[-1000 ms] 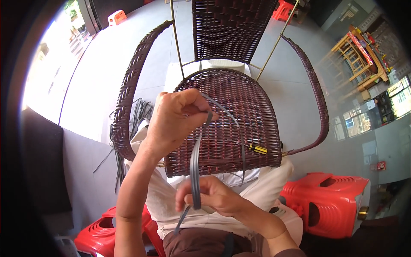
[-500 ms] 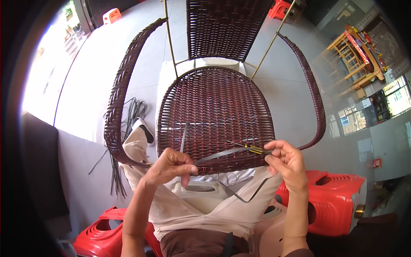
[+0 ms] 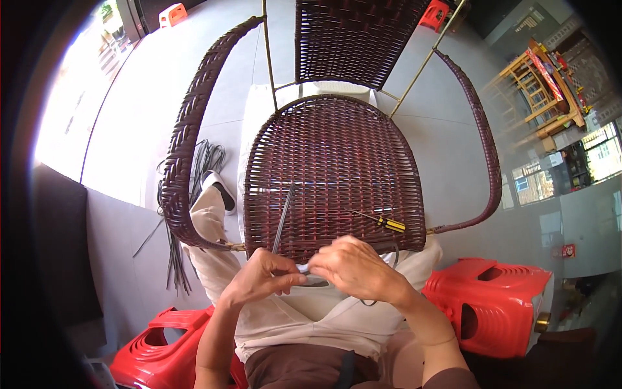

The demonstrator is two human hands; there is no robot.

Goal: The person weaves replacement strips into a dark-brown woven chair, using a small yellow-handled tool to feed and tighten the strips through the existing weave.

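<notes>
A dark brown woven wicker chair seat point(image 3: 334, 149) faces me, with a grey flat strap point(image 3: 284, 214) lying diagonally over its lower left part. My left hand point(image 3: 269, 275) and my right hand point(image 3: 353, 266) meet just below the seat's front edge, both with curled fingers, pinching the strap between them; the pinched stretch is mostly hidden by the fingers. A yellow-and-black screwdriver point(image 3: 392, 223) rests on the seat, right of centre near the front.
Woven armrests point(image 3: 191, 123) curve at both sides of the seat. Red plastic stools point(image 3: 483, 298) stand beside my legs. Loose dark strands point(image 3: 207, 162) lie on the floor at left. A wooden chair point(image 3: 531, 91) stands at back right, and a white support is under the seat.
My left hand has come down from over the seat to its front edge. My right hand rose onto the screwdriver's side, then moved left and down beside my left hand.
</notes>
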